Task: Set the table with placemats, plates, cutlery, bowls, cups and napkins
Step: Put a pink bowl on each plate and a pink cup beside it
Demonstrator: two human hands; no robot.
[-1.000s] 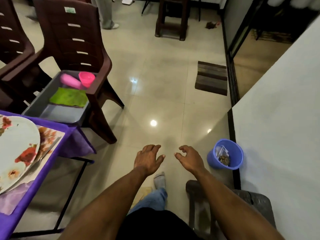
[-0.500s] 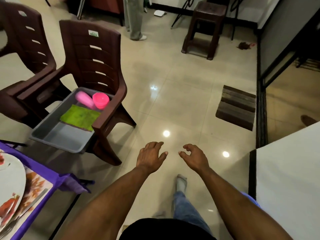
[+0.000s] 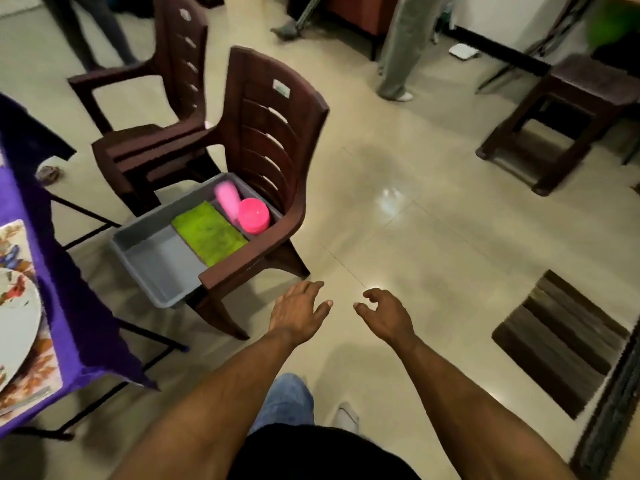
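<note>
Left hand [image 3: 298, 311] and right hand [image 3: 384, 311]: both relaxed, holding nothing. Grey plastic tub [image 3: 152, 258] up-left of the left hand, containing green cloth napkin [image 3: 207, 233] and two pink plastic cups [image 3: 242, 209].

Pink cups [image 3: 254, 215], green napkin [image 3: 209, 233], grey tub [image 3: 152, 261], purple tablecloth [image 3: 79, 306]

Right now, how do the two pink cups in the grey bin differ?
Pose: the paler pink cup lies on its side, while the brighter pink cup stands on its end.
Colour: the lying one is light pink; the standing one is a stronger hot pink.
Place: the lying cup is nearer the chair's backrest; the standing cup is beside it, nearer the armrest.
Shared: both sit together at the same end of the grey bin, beside the green cloth, untouched by either hand.
</note>
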